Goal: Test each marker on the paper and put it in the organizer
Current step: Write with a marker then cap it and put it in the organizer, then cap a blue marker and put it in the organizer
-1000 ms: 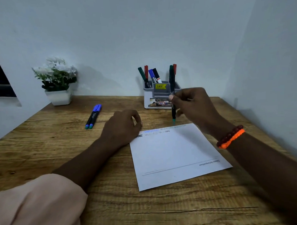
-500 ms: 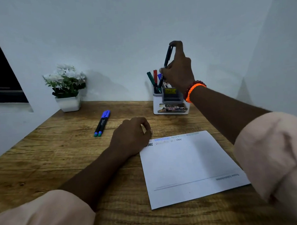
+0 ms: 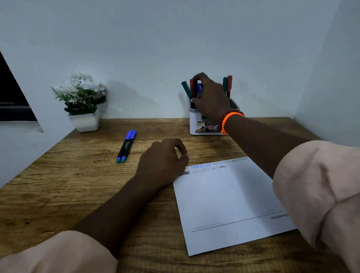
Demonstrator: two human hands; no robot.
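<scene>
Upper right of centre, the right hand (image 3: 211, 98) curled around a dark marker (image 3: 194, 91), seating it in the organizer (image 3: 195, 121). The left hand (image 3: 163, 161), loosely curled and holding nothing, pinned the paper (image 3: 224, 202) steady. Two blue markers (image 3: 126, 146) lay left, apparently untested.

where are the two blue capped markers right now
In the head view the two blue-capped markers lie side by side on the wooden desk, left of the left hand and in front of the potted plant.

You see a white organizer (image 3: 195, 123), white paper (image 3: 224, 206) with zigzag scribbles, blue-capped markers (image 3: 126, 146), brown woodgrain bench (image 3: 75, 191).
</scene>
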